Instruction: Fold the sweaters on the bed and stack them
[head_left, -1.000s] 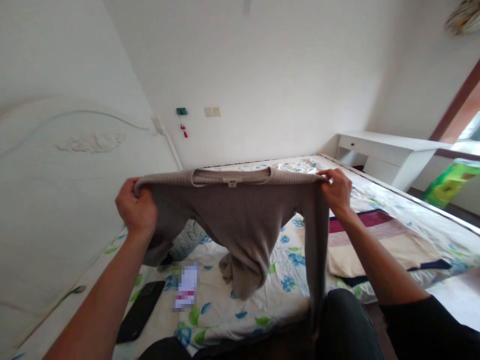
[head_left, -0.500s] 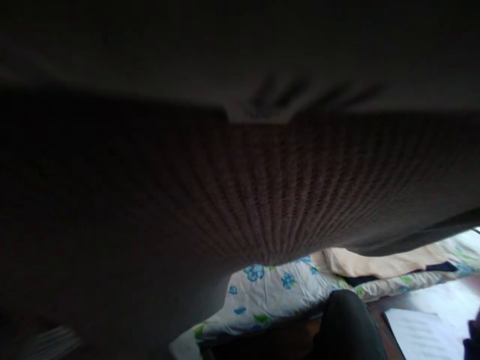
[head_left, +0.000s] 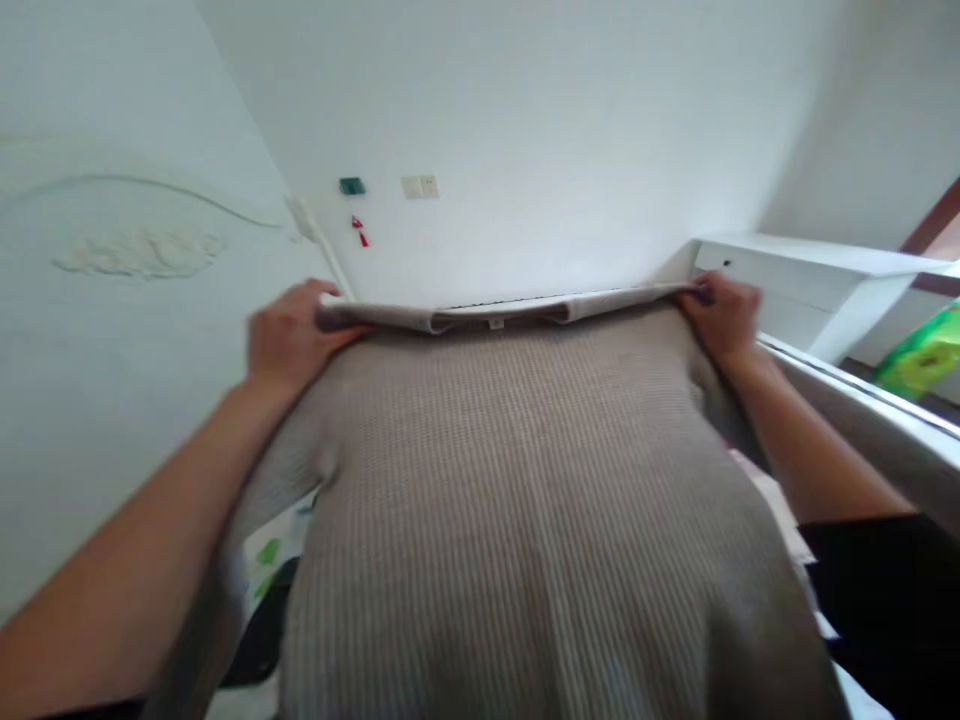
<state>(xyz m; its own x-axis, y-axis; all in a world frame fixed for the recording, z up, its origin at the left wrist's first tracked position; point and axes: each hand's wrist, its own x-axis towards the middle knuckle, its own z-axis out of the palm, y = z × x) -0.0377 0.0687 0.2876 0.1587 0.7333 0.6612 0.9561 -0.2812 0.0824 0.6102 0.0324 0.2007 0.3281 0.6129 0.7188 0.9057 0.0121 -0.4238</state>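
Note:
A grey-brown ribbed sweater (head_left: 517, 450) hangs spread out in front of me, its neckline at the top and a small label inside the collar. My left hand (head_left: 289, 330) is closed on one shoulder of it, fingers wrapped over the edge. At the other shoulder, my right hand (head_left: 720, 310) grips the cloth in the same way. The top edge is stretched nearly level between both hands. Both sleeves droop beside the body of the garment, partly behind my forearms. The sweater's lower end runs out of view at the bottom.
Behind the sweater is a white wall with a socket plate (head_left: 419, 187) and a small red tassel ornament (head_left: 360, 232). A white cabinet (head_left: 787, 285) stands at the right, near a bright green item (head_left: 926, 350). Floral bedding (head_left: 268, 552) shows low at the left.
The dark knit cloth that filled the view half a second ago is now held out at arm's length. My view has risen from the bed to the wall, and both hands now show.

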